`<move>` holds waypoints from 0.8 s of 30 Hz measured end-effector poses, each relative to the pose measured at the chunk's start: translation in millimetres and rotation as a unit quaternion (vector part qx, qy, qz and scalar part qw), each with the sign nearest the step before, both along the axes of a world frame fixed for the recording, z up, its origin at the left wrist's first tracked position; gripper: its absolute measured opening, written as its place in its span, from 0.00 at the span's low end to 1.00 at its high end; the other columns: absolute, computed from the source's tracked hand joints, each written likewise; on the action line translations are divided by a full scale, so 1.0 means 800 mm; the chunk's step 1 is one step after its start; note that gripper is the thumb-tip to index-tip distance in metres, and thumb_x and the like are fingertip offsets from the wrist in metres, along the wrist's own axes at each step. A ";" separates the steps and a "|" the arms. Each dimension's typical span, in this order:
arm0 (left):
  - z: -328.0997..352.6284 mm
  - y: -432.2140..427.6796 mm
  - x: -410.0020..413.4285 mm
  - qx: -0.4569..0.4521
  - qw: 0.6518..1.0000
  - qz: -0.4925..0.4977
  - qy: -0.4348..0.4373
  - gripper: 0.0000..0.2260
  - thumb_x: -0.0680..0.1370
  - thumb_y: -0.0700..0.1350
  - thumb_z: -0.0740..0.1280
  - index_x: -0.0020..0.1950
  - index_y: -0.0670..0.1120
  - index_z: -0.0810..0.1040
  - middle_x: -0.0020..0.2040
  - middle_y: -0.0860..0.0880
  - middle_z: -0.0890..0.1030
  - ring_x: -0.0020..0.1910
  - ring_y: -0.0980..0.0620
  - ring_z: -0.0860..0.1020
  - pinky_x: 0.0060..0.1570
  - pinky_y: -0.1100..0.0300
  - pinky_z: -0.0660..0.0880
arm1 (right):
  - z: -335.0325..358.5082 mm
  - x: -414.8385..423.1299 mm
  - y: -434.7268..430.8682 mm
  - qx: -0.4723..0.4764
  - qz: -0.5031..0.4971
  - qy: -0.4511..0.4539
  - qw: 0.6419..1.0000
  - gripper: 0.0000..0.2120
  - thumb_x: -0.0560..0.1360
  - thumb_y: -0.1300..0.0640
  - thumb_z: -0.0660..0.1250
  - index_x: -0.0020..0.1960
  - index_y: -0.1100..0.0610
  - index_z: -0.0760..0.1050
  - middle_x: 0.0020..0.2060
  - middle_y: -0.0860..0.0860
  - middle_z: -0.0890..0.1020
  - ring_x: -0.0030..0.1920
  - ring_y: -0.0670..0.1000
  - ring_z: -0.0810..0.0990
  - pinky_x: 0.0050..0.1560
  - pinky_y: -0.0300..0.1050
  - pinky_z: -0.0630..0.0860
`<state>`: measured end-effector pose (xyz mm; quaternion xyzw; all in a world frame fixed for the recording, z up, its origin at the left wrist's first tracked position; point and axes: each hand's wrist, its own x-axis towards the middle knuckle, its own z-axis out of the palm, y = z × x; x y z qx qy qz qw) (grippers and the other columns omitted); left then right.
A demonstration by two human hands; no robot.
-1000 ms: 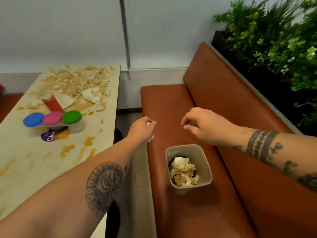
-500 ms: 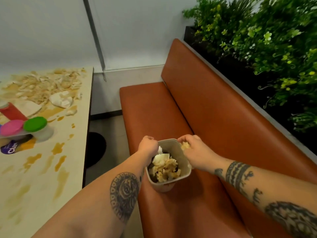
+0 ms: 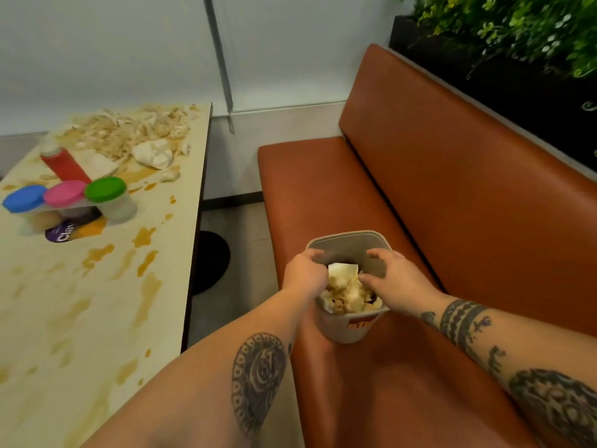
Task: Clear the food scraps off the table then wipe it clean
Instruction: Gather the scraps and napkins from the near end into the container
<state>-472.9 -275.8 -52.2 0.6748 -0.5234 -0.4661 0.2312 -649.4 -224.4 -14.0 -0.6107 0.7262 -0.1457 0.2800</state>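
Well, both hands are down at the small grey bin (image 3: 350, 328), which stands upright on the seat of the brown bench (image 3: 436, 195), just beside the table (image 3: 97, 318). The left hand (image 3: 305, 273) is curled tight at the bin's left rim with its knuckles up. From this angle I cannot tell whether it is hooked over the rim or pinching a bit of food. The right hand (image 3: 395, 276) hangs over the right side of the opening, fingers loosely bent and apart, thumb tip down against the scraps (image 3: 342, 291) inside, gripping nothing that I can see. Those scraps are pale, papery pieces with brown smears, and they fill the bin nearly to its near edge. Plenty is left on the table: a wide heap of pale shreds (image 3: 129, 130) at the far end, a crumpled white napkin (image 3: 153, 153) at the heap's near edge, and orange-brown sauce stains (image 3: 143, 236) smeared along the top towards me. Near the heap a red bottle (image 3: 66, 166) leans behind three tubs with blue (image 3: 24, 198), pink (image 3: 64, 193) and green (image 3: 105, 189) lids. A purple lid (image 3: 61, 233) lies flat in front of them. Leafy plants (image 3: 517, 30) rise behind the bench back.
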 end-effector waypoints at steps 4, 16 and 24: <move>0.004 0.018 0.018 0.002 1.000 0.001 -0.003 0.17 0.76 0.42 0.61 0.61 0.55 0.80 0.57 0.50 0.83 0.53 0.49 0.81 0.55 0.51 0.82 | 0.014 0.013 0.009 -0.016 0.010 0.012 1.000 0.25 0.79 0.49 0.70 0.74 0.52 0.70 0.71 0.50 0.71 0.67 0.52 0.74 0.63 0.42 0.71; 0.079 0.052 0.132 -0.066 0.997 0.022 -0.016 0.11 0.80 0.43 0.61 0.57 0.54 0.80 0.57 0.51 0.81 0.49 0.54 0.78 0.40 0.63 0.73 | 0.089 0.088 0.028 -0.089 0.050 0.028 0.994 0.10 0.79 0.52 0.70 0.59 0.47 0.77 0.54 0.45 0.74 0.46 0.51 0.81 0.46 0.44 0.76; 0.139 0.070 0.259 -0.086 0.990 0.107 -0.010 0.10 0.79 0.42 0.62 0.53 0.54 0.80 0.54 0.49 0.82 0.53 0.46 0.81 0.54 0.51 0.81 | 0.188 0.180 0.038 -0.144 0.155 0.031 0.977 0.09 0.78 0.52 0.71 0.54 0.41 0.75 0.55 0.42 0.75 0.50 0.41 0.74 0.52 0.36 0.69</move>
